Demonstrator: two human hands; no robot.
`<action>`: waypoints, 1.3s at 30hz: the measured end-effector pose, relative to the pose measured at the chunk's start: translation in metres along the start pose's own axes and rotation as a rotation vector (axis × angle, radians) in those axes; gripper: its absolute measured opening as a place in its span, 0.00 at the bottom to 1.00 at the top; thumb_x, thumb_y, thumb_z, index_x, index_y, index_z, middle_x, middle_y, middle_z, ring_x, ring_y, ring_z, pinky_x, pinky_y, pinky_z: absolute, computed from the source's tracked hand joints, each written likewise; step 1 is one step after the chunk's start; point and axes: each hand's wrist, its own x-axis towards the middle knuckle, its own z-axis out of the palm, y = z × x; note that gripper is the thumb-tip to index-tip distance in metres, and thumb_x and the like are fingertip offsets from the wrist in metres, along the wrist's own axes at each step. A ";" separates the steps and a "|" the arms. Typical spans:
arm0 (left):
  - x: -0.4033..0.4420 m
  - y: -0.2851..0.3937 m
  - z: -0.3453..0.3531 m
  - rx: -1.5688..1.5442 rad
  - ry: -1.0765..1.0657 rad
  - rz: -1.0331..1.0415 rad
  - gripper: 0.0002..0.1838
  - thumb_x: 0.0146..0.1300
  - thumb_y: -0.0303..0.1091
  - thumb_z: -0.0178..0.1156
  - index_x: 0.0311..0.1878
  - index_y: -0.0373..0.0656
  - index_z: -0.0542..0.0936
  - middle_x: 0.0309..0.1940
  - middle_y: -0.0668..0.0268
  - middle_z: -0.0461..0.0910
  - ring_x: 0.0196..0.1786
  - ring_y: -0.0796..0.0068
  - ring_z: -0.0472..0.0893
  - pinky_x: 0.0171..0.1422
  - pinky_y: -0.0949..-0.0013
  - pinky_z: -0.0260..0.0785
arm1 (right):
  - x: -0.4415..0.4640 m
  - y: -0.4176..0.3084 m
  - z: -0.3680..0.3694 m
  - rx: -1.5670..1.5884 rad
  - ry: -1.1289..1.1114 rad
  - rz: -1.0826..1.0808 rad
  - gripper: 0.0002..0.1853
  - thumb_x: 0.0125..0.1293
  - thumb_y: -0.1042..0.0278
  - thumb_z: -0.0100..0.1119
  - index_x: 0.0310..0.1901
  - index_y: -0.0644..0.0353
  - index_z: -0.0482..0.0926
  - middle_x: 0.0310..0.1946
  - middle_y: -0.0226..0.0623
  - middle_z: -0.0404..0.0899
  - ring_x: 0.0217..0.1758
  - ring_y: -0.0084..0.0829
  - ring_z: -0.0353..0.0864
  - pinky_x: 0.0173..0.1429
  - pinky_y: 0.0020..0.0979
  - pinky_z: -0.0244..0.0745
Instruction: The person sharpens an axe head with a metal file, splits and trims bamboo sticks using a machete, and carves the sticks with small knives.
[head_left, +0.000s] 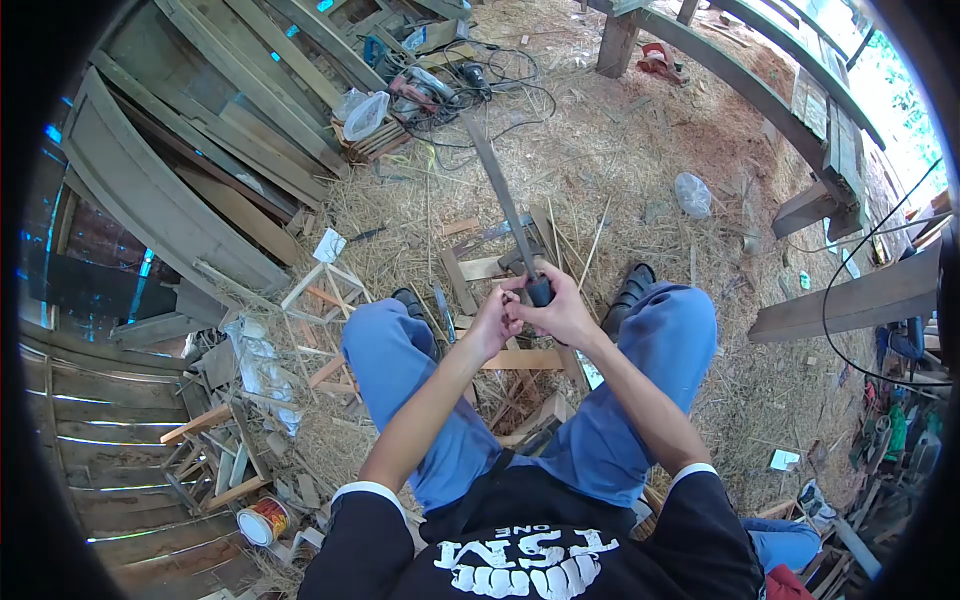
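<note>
Two hands [565, 312] grip the dark handle [540, 292] of a long blade [499, 184] pointing forward, slightly left.

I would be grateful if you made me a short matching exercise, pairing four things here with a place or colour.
1. Long-bladed tool
2. Trousers
3. Round tin
4. Clear plastic bag

A. To the person's left, low in the view
B. On the straw-strewn ground, ahead and to the right
C. Handle end at the hands
D. Blue

Pairs: 1-C, 2-D, 3-A, 4-B
</note>
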 end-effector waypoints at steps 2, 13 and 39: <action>0.004 -0.002 0.000 0.109 0.048 -0.065 0.17 0.69 0.55 0.58 0.40 0.51 0.77 0.18 0.78 0.67 0.20 0.84 0.68 0.24 0.78 0.60 | 0.002 0.007 0.002 -0.037 -0.010 -0.009 0.20 0.55 0.75 0.71 0.49 0.60 0.77 0.24 0.25 0.75 0.20 0.14 0.71 0.21 0.21 0.66; 0.006 -0.006 -0.006 0.044 -0.063 -0.041 0.21 0.73 0.53 0.49 0.28 0.48 0.72 0.14 0.75 0.62 0.17 0.80 0.65 0.23 0.73 0.58 | 0.012 0.010 -0.004 -0.088 0.171 -0.110 0.15 0.60 0.76 0.71 0.44 0.60 0.74 0.27 0.26 0.79 0.21 0.13 0.73 0.21 0.20 0.66; -0.017 0.015 0.005 0.933 -0.011 0.746 0.16 0.65 0.32 0.67 0.55 0.38 0.84 0.40 0.56 0.87 0.39 0.69 0.86 0.50 0.67 0.77 | 0.013 -0.002 -0.018 0.050 0.148 0.044 0.15 0.60 0.73 0.72 0.40 0.60 0.73 0.24 0.27 0.76 0.18 0.15 0.72 0.18 0.21 0.64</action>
